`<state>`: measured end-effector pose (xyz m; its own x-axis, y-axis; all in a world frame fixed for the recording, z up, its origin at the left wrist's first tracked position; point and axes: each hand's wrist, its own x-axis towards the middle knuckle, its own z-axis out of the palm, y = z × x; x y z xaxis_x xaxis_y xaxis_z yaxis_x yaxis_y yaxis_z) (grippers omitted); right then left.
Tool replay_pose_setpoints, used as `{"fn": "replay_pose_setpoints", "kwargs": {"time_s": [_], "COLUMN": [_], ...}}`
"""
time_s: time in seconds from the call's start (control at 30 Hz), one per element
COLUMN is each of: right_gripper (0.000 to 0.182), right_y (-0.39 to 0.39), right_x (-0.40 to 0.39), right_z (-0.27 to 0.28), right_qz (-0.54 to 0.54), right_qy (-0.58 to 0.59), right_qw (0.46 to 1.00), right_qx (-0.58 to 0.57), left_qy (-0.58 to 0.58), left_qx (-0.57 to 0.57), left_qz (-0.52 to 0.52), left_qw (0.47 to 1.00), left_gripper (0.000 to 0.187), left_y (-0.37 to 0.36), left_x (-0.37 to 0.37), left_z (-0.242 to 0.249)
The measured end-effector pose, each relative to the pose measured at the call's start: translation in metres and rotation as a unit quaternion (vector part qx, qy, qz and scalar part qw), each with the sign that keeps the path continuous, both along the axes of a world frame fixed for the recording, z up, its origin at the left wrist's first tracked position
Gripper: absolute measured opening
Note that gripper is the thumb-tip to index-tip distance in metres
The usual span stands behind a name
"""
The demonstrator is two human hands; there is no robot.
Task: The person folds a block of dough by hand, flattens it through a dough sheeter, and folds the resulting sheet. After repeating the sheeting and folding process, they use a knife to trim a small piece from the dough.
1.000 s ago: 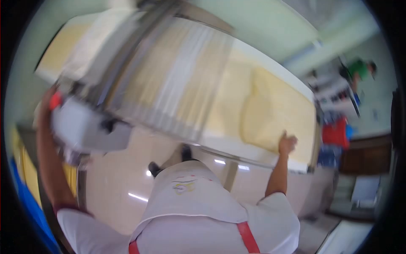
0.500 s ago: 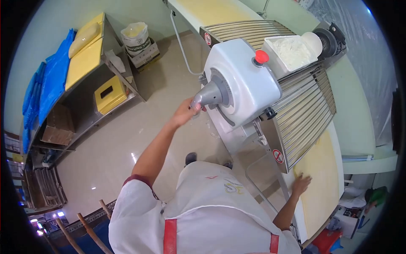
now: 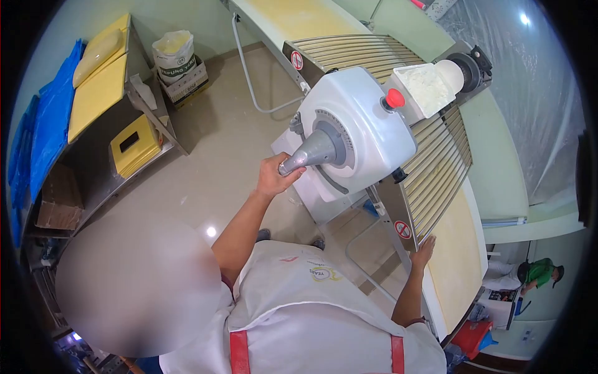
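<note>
A white dough sheeter head (image 3: 364, 134) stands in the middle of the view, with a grey dial lever (image 3: 314, 153) on its near side. My left hand (image 3: 277, 174) is wrapped round the end of this lever. On the right, my right hand (image 3: 423, 250) lies with fingers stretched along the edge of the belt, beside the corner of the bar guard (image 3: 436, 174). A long pale yellow dough sheet (image 3: 458, 262) covers the belt there and runs under the guard. More dough (image 3: 305, 17) lies on the far belt.
A flour tub (image 3: 423, 93) with a white scoop sits on the machine, near a red button (image 3: 394, 98). Yellow slabs (image 3: 96, 103) and blue plastic (image 3: 53, 118) lie on the left shelf. A person in green (image 3: 541, 273) is far right. A blurred patch hides the lower left.
My right hand has moved back from on top of the dough to the belt edge by the guard. My left hand stays on the lever, which has swung slightly. The view has shifted.
</note>
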<state>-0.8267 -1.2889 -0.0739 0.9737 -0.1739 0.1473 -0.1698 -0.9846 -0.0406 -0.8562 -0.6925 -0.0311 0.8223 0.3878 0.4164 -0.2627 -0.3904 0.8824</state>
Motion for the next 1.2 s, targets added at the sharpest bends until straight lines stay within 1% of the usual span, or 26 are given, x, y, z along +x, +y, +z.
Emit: {"fn": "replay_pose_setpoints", "kwargs": {"time_s": [0.07, 0.17, 0.23, 0.3, 0.33, 0.37, 0.4, 0.43, 0.47, 0.5, 0.53, 0.57, 0.6, 0.67, 0.7, 0.73, 0.77, 0.83, 0.93, 0.97, 1.03, 1.07, 1.1, 1.13, 1.17, 1.2], "right_gripper": [0.058, 0.056, 0.049, 0.041, 0.039, 0.036, 0.037, 0.038, 0.039, 0.041, 0.042, 0.045, 0.052, 0.063, 0.067, 0.069, 0.071, 0.074, 0.078, 0.080, 0.081, 0.081, 0.082, 0.082, 0.081, 0.080], "right_y": [0.027, 0.017, 0.002, 0.004, 0.012, 0.021, 0.030, 0.036, 0.033, 0.025, 0.018, 0.016, 0.013, 0.007, -0.008, -0.032, -0.052, -0.115, -0.239, -0.265, -0.257, -0.243, -0.193, -0.139, -0.092, -0.065], "right_x": [-0.004, 0.002, 0.014, 0.024, 0.027, 0.029, 0.029, 0.033, 0.039, 0.043, 0.049, 0.052, 0.055, 0.055, 0.055, 0.046, 0.041, 0.014, -0.032, -0.036, -0.004, 0.022, 0.058, 0.086, 0.106, 0.133], "right_z": [0.024, 0.012, -0.002, 0.003, 0.011, 0.022, 0.032, 0.036, 0.034, 0.033, 0.036, 0.031, 0.030, 0.057, 0.051, 0.047, 0.043, 0.052, 0.041, 0.041, 0.017, 0.007, 0.020, 0.028, 0.035, 0.049], "right_qz": [-0.003, 0.029, 0.065, 0.082, 0.089, 0.096, 0.069, 0.041, 0.053, 0.061, 0.076, 0.045, 0.005, -0.038, -0.031, -0.045, -0.052, -0.124, -0.324, -0.387, -0.287, -0.235, -0.134, -0.035, 0.098, 0.167], "right_qy": [0.022, -0.026, -0.076, -0.101, -0.109, -0.116, -0.117, -0.120, -0.109, -0.097, -0.061, -0.059, -0.028, 0.055, 0.044, 0.035, 0.028, 0.044, 0.019, 0.017, -0.013, -0.032, 0.034, 0.049, 0.033, 0.060], "right_qw": [1.000, 0.999, 0.995, 0.984, 0.985, 0.986, 0.988, 0.988, 0.989, 0.990, 0.988, 0.992, 0.997, 0.992, 0.994, 0.994, 0.994, 0.987, 0.943, 0.920, 0.953, 0.966, 0.981, 0.990, 0.985, 0.973], "right_qx": [0.010, 0.004, 0.030, 0.118, 0.095, 0.074, 0.078, 0.084, 0.082, 0.078, 0.119, 0.101, 0.077, 0.103, 0.095, 0.093, 0.091, 0.094, 0.075, 0.069, 0.094, 0.105, 0.134, 0.127, 0.137, 0.149], "left_qy": [0.028, 0.022, 0.005, 0.019, 0.039, 0.042, 0.046, -0.018, -0.085, -0.085, -0.121, -0.134, -0.144, -0.116, -0.132, -0.111, -0.058, 0.082, 0.154, 0.163, 0.177, 0.191, 0.204, 0.218, 0.228, 0.236], "left_qx": [0.001, 0.020, 0.020, 0.006, 0.004, -0.028, -0.057, -0.015, 0.023, 0.052, 0.067, 0.094, 0.121, 0.085, 0.157, 0.113, 0.158, 0.147, 0.265, 0.272, 0.288, 0.271, 0.266, 0.263, 0.261, 0.252], "left_qz": [-0.006, 0.009, 0.009, 0.001, -0.004, -0.017, -0.030, -0.003, 0.021, 0.000, 0.041, 0.056, 0.058, 0.028, 0.017, 0.006, 0.024, -0.018, -0.097, -0.088, -0.069, -0.082, -0.075, -0.069, -0.063, -0.063], "left_qw": [1.000, 1.000, 1.000, 1.000, 0.999, 0.999, 0.997, 1.000, 0.996, 0.995, 0.990, 0.985, 0.980, 0.989, 0.979, 0.987, 0.985, 0.986, 0.947, 0.944, 0.939, 0.940, 0.939, 0.937, 0.936, 0.936], "left_gripper": [0.029, 0.030, 0.030, 0.029, 0.029, 0.036, 0.044, 0.054, 0.065, 0.075, 0.073, 0.069, 0.057, 0.051, 0.051, 0.045, 0.045, 0.047, 0.048, 0.048, 0.047, 0.045, 0.044, 0.044, 0.043, 0.043], "left_y": [0.002, 0.003, 0.000, 0.000, 0.004, 0.008, 0.007, -0.002, -0.010, -0.007, -0.010, -0.020, -0.025, -0.028, -0.029, -0.036, -0.053, -0.046, -0.010, -0.013, -0.018, -0.002, -0.008, -0.015, -0.021, -0.023], "left_x": [-0.001, -0.002, 0.002, 0.003, 0.003, -0.001, -0.001, 0.003, 0.006, 0.013, 0.028, 0.038, 0.053, 0.096, 0.114, 0.137, 0.148, 0.170, 0.184, 0.182, 0.181, 0.187, 0.186, 0.183, 0.183, 0.183], "left_z": [0.002, -0.001, 0.000, -0.008, -0.019, -0.022, -0.021, -0.001, 0.031, 0.054, 0.076, 0.107, 0.132, 0.161, 0.175, 0.181, 0.192, 0.200, 0.191, 0.193, 0.198, 0.193, 0.194, 0.198, 0.204, 0.206]}}
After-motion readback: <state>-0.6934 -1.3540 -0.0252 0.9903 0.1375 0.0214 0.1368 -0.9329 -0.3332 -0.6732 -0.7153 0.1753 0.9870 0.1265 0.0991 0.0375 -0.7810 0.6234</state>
